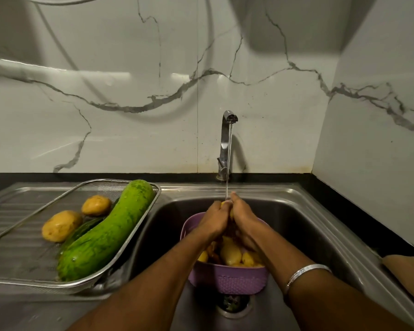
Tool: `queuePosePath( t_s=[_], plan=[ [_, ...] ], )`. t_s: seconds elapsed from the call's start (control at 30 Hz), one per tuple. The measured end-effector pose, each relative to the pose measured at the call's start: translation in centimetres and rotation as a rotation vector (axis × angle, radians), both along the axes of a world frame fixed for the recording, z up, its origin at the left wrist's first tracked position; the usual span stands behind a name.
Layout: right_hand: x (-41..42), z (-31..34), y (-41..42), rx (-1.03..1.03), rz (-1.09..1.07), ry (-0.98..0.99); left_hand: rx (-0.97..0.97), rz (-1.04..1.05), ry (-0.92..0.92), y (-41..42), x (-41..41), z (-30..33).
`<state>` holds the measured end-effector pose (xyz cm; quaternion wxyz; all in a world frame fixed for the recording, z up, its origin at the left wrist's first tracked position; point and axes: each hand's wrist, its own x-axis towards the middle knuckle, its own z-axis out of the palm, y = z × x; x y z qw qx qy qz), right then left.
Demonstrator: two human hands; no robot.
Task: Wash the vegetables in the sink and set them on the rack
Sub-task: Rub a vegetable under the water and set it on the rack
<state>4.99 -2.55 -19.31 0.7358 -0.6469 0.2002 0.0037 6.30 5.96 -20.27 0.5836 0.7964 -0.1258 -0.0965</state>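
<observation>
Setting: marble-veined wall tiles behind a steel sink (285, 211) with a ribbed draining board on its left; dark table edge along the back.
Tap (227, 139): running; a thin stream falls straight onto the joined hands.
Left hand (214, 218): clenched round a small yellow vegetable (223, 204), only a sliver of which shows at the fingertips.
Right hand (243, 217): pressed against the left, closed on the same piece; a silver bangle (304, 273) sits on that forearm.
Purple basket (227, 277): stands in the sink bowl directly beneath the hands, above the drain (233, 304); it holds more yellowish pieces (230, 253), apparently unwashed.
Rack (22, 280): wire-mesh tray on the draining board, to the left of the hands, its near corner just beside the sink bowl.
Rack contents: long green gourd (105, 232), long axis running from near-left to far-right; two potatoes (61, 225) beside it on its left; a darker green item partly hidden between them.
Stage, as judged: rinsing under way, several pieces remaining.
Key relation: free mesh lies left of the gourd, so the left hand is the nearer one and must carry over or around the gourd.
</observation>
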Motion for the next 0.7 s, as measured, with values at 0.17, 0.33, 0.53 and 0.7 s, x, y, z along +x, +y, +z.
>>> queuePosePath(
  t_s=[0.17, 0.33, 0.53, 0.7],
  plan=[
    [0.1, 0.5, 1.4, -0.029, 0.007, 0.078, -0.019, -0.003, -0.077, 0.4, 0.9, -1.2],
    [-0.3, 0.3, 2.7, -0.084, 0.036, 0.099, 0.037, -0.012, -0.058, 1.2, 1.2, -1.9],
    [-0.6, 1.6, 0.5, -0.024, -0.012, 0.076, 0.082, -0.055, -0.21, 0.4, 0.3, -1.4],
    [-0.5, 1.2, 2.2, -0.069, -0.034, 0.033, 0.07, 0.086, -0.229, 0.8, 1.9, -2.6]
  ],
)
